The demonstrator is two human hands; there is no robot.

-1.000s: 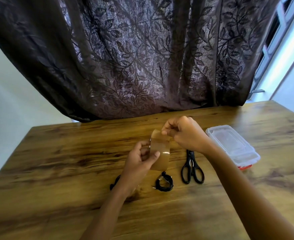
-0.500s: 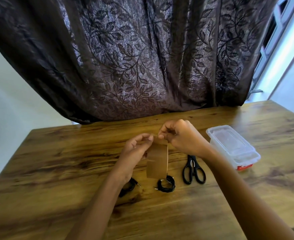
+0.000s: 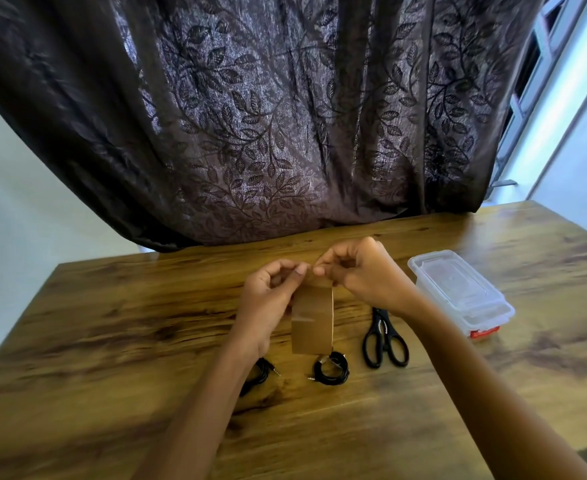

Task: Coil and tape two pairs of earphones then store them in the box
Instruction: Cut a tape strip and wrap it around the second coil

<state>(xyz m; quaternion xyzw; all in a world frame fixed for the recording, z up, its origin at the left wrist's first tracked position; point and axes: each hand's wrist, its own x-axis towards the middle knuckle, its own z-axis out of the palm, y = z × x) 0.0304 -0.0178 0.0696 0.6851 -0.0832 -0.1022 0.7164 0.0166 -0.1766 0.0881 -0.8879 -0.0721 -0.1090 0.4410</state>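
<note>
Where the wooden surface (image 3: 112, 341) lies nearest the wearer, two bare forearms cross it toward the middle. One coil of black earphones (image 3: 330, 368) rests on the surface, its plug pointing left; a second coil (image 3: 262, 372) lies to its left, partly hidden under the left forearm. Black-handled scissors (image 3: 384, 339) lie closed just right of the first coil. Above the coils hangs a strip of brown tape (image 3: 313, 320), held off the surface. Left hand (image 3: 268, 299): grip pinched on the strip's upper left edge. Right hand (image 3: 364, 271): grip pinched on the upper right edge, fingertips of both hands nearly meeting. Right of the scissors, a clear plastic box (image 3: 458, 292) with its lid on and a red clasp. Beyond, a dark leaf-patterned curtain (image 3: 268, 116) hangs behind the surface.
</note>
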